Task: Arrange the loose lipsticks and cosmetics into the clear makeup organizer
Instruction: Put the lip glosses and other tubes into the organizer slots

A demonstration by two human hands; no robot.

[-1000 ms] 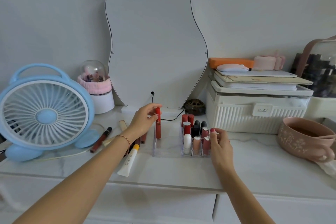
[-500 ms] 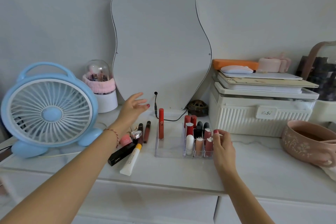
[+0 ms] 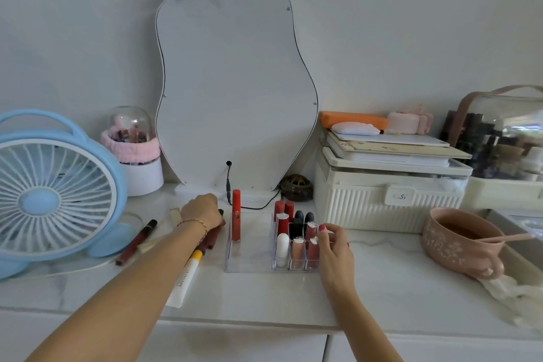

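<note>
The left hand (image 3: 202, 211), raised and spread half a second ago, is now lying curled over dark tubes (image 3: 212, 236) just left of the clear organizer (image 3: 249, 266); its grip is hidden. The right hand (image 3: 335, 247) is still pinching the organizer's right edge.

A pale blue fan (image 3: 50, 200) with white blades stands on the white, grey-veined marble worktop (image 3: 382, 273). The clear organizer (image 3: 249, 266) holds a tall red lip gloss tube (image 3: 236, 216) and red, black, white and pink lipsticks (image 3: 295, 232). The dusty pink mug (image 3: 458, 241) bears a pale floral pattern, and the storage box (image 3: 382, 200) is ribbed cream.
</note>
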